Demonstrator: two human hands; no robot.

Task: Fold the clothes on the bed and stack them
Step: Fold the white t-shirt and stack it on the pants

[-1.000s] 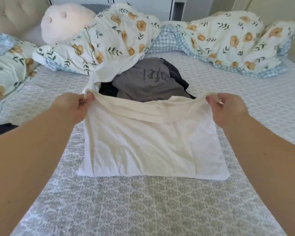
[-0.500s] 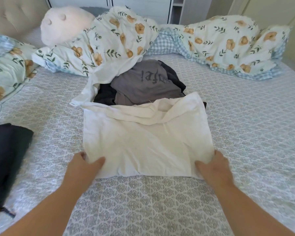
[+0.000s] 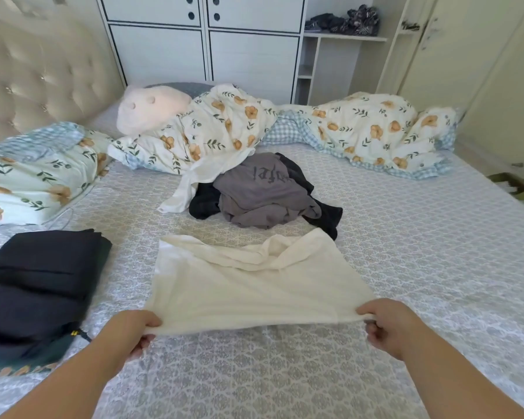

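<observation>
A cream garment (image 3: 254, 285), partly folded, lies in front of me on the bed (image 3: 421, 267). My left hand (image 3: 130, 331) grips its near left corner and my right hand (image 3: 387, 325) grips its near right corner, lifting the near edge slightly off the sheet. Beyond it sits a loose heap of clothes: a grey shirt with dark lettering (image 3: 260, 189) over black garments (image 3: 324, 213), with a white garment (image 3: 188, 189) trailing off its left side. A folded dark garment (image 3: 37, 285) lies at my left.
A floral duvet (image 3: 360, 131) is bunched along the far side, with a pale plush toy (image 3: 149, 111) and a floral pillow (image 3: 34, 173) at the left. A tufted headboard (image 3: 37, 74) and white cabinets (image 3: 206, 40) stand behind.
My hands let go of the far edge, came back to the near corners, and now lift the near edge. The view has pulled back and risen.
</observation>
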